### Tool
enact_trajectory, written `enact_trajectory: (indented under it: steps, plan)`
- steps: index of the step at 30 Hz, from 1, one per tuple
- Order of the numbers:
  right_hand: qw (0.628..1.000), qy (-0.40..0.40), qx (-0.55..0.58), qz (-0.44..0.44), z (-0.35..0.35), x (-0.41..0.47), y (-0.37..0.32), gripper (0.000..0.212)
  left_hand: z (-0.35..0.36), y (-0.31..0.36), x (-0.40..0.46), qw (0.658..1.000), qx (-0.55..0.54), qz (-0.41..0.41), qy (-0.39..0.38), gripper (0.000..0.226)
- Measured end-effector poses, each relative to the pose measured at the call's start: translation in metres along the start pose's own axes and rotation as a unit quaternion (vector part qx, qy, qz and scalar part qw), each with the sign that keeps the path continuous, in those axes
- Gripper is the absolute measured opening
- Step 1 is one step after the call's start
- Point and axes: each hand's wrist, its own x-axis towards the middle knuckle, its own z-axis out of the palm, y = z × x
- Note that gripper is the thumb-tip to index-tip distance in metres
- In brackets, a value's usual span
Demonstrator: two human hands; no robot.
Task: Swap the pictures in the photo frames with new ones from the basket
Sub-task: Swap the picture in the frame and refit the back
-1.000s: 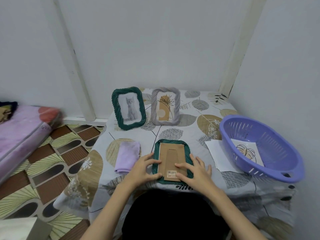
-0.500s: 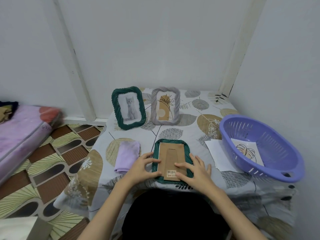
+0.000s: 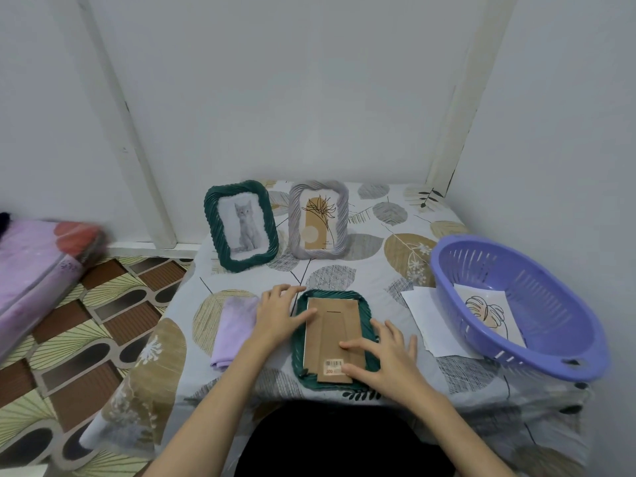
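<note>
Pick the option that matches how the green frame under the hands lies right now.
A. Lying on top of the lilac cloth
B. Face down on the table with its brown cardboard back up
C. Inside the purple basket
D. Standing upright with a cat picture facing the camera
B: the green frame lies flat on the table, brown cardboard back up, with the left hand and right hand resting on it.

Green frame (image 3: 367, 316) lying face down at near centre, brown backing board (image 3: 333, 333) up. Far behind, upright: green frame with cat picture (image 3: 241, 226), grey frame with plant picture (image 3: 318, 224). Right: purple basket (image 3: 537, 290) holding a leaf picture (image 3: 488, 313).
</note>
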Motion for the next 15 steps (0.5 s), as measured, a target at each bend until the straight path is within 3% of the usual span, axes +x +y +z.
enact_trajectory:
  steps: [5, 11, 15]
  plan:
    - [0.999, 0.001, 0.037, -0.011, 0.000, 0.003, 0.006, 0.036, 0.009, -0.009, 0.015, 0.998, 0.046, 0.001, -0.043, 0.061]
    - [0.998, 0.030, 0.046, 0.031, -0.013, 0.030, 0.006, 0.069, 0.014, -0.012, 0.016, 0.998, 0.047, 0.001, -0.029, 0.057]
    - [0.993, 0.090, -0.003, 0.079, -0.018, 0.066, 0.006, 0.049, 0.013, -0.012, 0.016, 0.999, 0.036, -0.001, -0.030, 0.057]
